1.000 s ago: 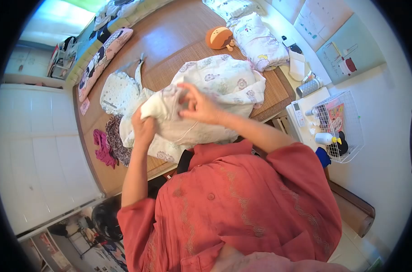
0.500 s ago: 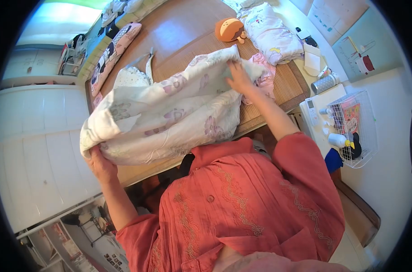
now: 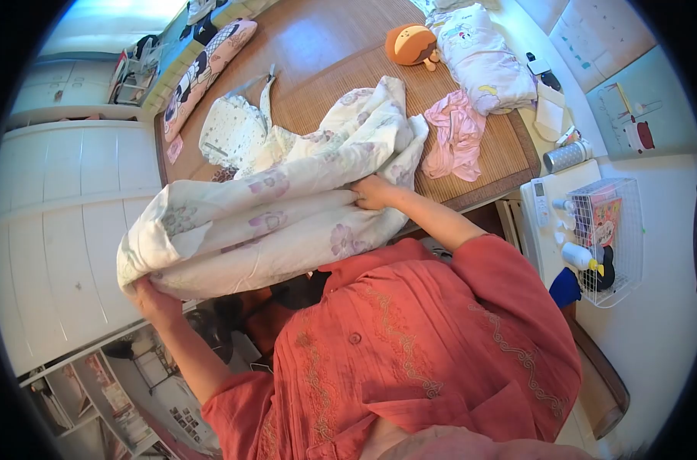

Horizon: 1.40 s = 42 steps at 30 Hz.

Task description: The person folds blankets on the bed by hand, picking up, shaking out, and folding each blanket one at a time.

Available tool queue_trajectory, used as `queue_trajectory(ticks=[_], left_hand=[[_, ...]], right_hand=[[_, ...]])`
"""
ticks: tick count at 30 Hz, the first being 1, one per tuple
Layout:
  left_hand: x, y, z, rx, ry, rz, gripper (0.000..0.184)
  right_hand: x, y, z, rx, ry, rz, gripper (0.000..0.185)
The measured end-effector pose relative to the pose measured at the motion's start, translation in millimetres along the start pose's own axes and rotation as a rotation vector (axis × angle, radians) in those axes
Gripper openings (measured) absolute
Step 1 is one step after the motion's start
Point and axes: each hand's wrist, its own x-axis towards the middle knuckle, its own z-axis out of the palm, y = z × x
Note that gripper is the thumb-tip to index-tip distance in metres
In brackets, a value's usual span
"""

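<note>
A white quilt (image 3: pixel 265 224) printed with purple flowers stretches between my two hands in a long, loose fold. My left hand (image 3: pixel 158 302) is closed on its near left end, with the fingertips hidden beneath the fabric. Toward its right side, my right hand (image 3: pixel 373 193) grips a bunched fold, and its fingers are partly tucked into the cloth. The quilt's far part lies rumpled on the woven mat (image 3: pixel 318 69). Just beyond it rests a white spotted cloth item with a strap (image 3: pixel 233 132). To the right of the quilt is a crumpled pink garment (image 3: pixel 453 136).
At the far side lie a brown plush toy (image 3: pixel 411 46) and a folded white printed quilt (image 3: pixel 486 61). A long pink pillow (image 3: pixel 208 77) lines the left edge. On the right side stand a grey patterned cup (image 3: pixel 567 156) and a white wire basket (image 3: pixel 605 241).
My right hand has come down and left from the quilt's upper edge to its middle. The quilt's far part has dropped onto the mat, uncovering more of the pink garment.
</note>
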Motion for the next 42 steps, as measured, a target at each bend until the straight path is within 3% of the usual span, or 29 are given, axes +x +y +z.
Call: queue_trajectory(ticks=[1, 3, 4, 6, 7, 8, 11, 12, 13, 15, 17, 18, 20, 21, 22, 23, 25, 26, 28, 29, 31, 34, 37, 39, 42], left_hand=[[0.3, 1.5, -3.8, 0.205, -0.015, 0.095, 0.037], [-0.5, 3.9, -15.4, 0.13, 0.019, 0.018, 0.036], [2.1, 2.6, -25.7, 0.239, -0.038, 0.047, 0.036], [2.3, 1.1, -36.2, 0.346, -0.092, 0.068, 0.037], [1.0, 2.0, -38.7, 0.402, -0.095, -0.001, 0.037], [-1.1, 2.1, -42.8, 0.46, -0.101, -0.072, 0.038], [-17.6, -17.9, -60.0, 0.35, -0.194, -0.044, 0.041], [-24.1, -16.8, -63.0, 0.278, -0.311, -0.003, 0.044], [-32.0, -23.0, -71.5, 0.272, -0.311, -0.012, 0.044], [-52.7, -41.9, -91.7, 0.037, -0.064, -0.181, 0.047], [-71.7, -50.5, -114.3, -0.03, -0.006, -0.206, 0.05], [-77.6, -55.1, -120.9, -0.092, 0.046, -0.219, 0.052], [-89.1, -47.7, -114.5, -0.09, 0.086, -0.236, 0.049], [-92.9, -47.4, -113.3, -0.088, 0.114, -0.238, 0.046], [-94.6, -50.4, -124.5, 0.323, 0.076, -0.188, 0.045], [-105.7, -51.6, -132.3, 0.434, 0.044, -0.139, 0.041], [-122.5, -49.1, -125.2, 0.342, 0.365, -0.34, 0.043], [-128.5, -58.2, -139.2, 0.351, 0.367, -0.361, 0.043], [-144.0, -82.6, -169.1, 0.106, 0.246, -0.304, 0.047], [-151.1, -90.4, -179.4, 0.105, 0.264, -0.317, 0.047], [-161.5, -95.8, -190.4, 0.035, 0.396, -0.481, 0.063], [-164.6, -88.0, -193.4, 0.112, 0.354, -0.463, 0.073], [-171.5, -98.6, -207.1, 0.063, 0.416, -0.528, 0.08], [-166.9, -103.2, -204.9, -0.022, 0.349, -0.494, 0.072], [-120.2, -94.9, -157.2, 0.029, 0.45, -0.58, 0.062]], right_hand=[[-5.2, 2.4, -0.4, 0.005, 0.007, 0.042, 0.028], [-16.5, 21.6, 5.6, 0.057, -0.018, 0.096, 0.024], [-24.2, 33.8, 3.6, 0.104, -0.039, 0.151, 0.021], [-46.9, 61.8, -16.0, 0.117, 0.159, 0.12, 0.018], [-60.6, 67.4, -35.8, 0.13, 0.405, 0.083, 0.016], [-75.5, 70.3, -60.0, 0.16, 0.498, 0.168, 0.015], [-110.5, 43.9, -145.2, 0.109, 0.817, -0.014, 0.013], [-115.2, 32.6, -157.8, 0.103, 0.812, -0.012, 0.013], [-119.5, 22.7, -166.2, 0.18, 0.795, 0.048, 0.012], [-114.2, 25.2, -168.1, 0.248, 0.763, 0.109, 0.012], [-92.8, 54.8, -144.9, 0.019, 0.512, 0.119, 0.013], [-82.7, 83.6, -116.9, 0.014, 0.494, 0.115, 0.013], [-66.3, 140.4, -59.9, -0.17, 0.063, 0.108, 0.017], [-53.9, 136.7, -58.3, -0.175, 0.044, 0.097, 0.017], [-39.9, 127.0, -55.6, -0.186, 0.07, 0.091, 0.016], [-24.5, 118.1, -53.2, -0.196, 0.093, 0.085, 0.015], [18.6, 101.0, -60.9, -0.118, 0.135, 0.006, 0.014], [40.4, 95.8, -58.3, -0.045, 0.208, -0.062, 0.013], [80.8, 90.3, -38.3, -0.073, 0.048, -0.076, 0.011], [101.3, 88.3, -24.4, -0.078, 0.03, -0.086, 0.011], [131.1, 92.7, 17.8, -0.084, -0.217, -0.153, 0.011], [147.4, 104.5, 78.8, -0.156, -0.363, -0.347, 0.012], [144.3, 90.1, 89.6, -0.223, -0.488, -0.203, 0.012], [133.9, 77.7, 75.0, -0.271, -0.455, -0.215, 0.013], [128.7, 87.4, 40.1, -0.413, -0.373, -0.188, 0.015]])
